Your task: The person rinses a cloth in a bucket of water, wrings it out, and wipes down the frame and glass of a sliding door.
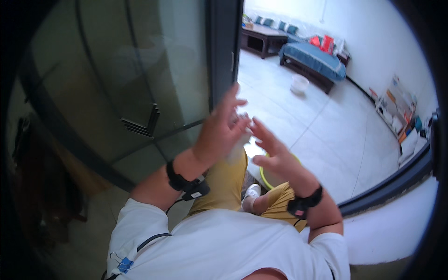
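My left hand point(220, 127) is raised in front of me beside the dark door frame point(225, 52), its fingers spread and blurred. My right hand point(276, 150) comes up from the other side, thumb apart from the fingers, its fingertips close to those of my left hand. A pale, blurred thing point(239, 148) shows just below my left hand; what it is, and whether either hand grips it, I cannot make out. Under my right hand is a round basin with a yellow-green rim point(263, 176), partly hidden by my forearm and knee.
A glass door panel point(185, 70) with dark bars stands at the left. Beyond the doorway, a white tub point(299, 84) sits on the tiled floor point(322, 129). Farther off are a blue-covered bench point(311, 57) and a dark wooden table point(264, 33). Assorted items point(399, 108) line the right wall.
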`<move>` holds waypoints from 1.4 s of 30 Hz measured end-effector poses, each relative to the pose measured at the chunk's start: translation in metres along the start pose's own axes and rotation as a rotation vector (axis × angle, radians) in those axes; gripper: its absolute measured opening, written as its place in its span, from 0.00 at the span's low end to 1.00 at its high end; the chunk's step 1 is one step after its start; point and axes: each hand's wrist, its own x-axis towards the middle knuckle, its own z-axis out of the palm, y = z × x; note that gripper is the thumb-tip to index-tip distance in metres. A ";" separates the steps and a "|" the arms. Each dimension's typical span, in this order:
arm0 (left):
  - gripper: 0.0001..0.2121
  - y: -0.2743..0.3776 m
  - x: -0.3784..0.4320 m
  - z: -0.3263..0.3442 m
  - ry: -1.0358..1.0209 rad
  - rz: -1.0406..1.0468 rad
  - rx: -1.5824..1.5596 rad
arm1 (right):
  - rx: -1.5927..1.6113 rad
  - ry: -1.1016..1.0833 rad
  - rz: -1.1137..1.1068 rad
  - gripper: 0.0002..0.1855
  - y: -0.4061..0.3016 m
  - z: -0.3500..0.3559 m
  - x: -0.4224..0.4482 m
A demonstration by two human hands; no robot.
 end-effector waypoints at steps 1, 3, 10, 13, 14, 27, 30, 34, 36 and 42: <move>0.35 0.004 -0.005 0.006 -0.065 -0.074 0.058 | 0.163 -0.047 -0.040 0.53 0.020 0.008 0.009; 0.36 -0.009 -0.017 0.007 -0.061 0.033 0.155 | 0.236 -0.001 0.044 0.41 0.055 0.014 0.024; 0.34 0.017 -0.024 -0.017 0.009 -0.132 0.089 | 0.504 -0.122 0.084 0.17 0.054 -0.001 0.036; 0.31 0.016 -0.024 -0.026 0.030 -0.278 -0.222 | 0.802 -0.089 0.091 0.15 0.037 -0.001 0.038; 0.28 0.012 -0.025 -0.029 0.057 -0.340 -0.156 | 0.816 -0.077 0.043 0.13 0.047 -0.003 0.045; 0.27 -0.050 -0.038 -0.018 0.041 -0.881 -1.225 | -0.546 -0.200 -0.539 0.15 0.001 0.015 0.078; 0.25 -0.054 -0.040 -0.025 0.102 -0.930 -1.155 | -0.559 -0.268 -0.525 0.19 0.008 0.029 0.079; 0.24 -0.029 -0.012 -0.057 0.384 -0.686 -1.070 | -0.446 -0.112 -0.590 0.18 0.010 0.020 0.099; 0.23 -0.017 0.018 -0.088 0.540 -0.359 -0.806 | -0.390 0.004 -0.665 0.17 0.011 0.010 0.125; 0.28 0.037 0.174 -0.149 0.558 0.756 0.806 | -0.396 0.383 -0.807 0.15 -0.020 -0.031 0.207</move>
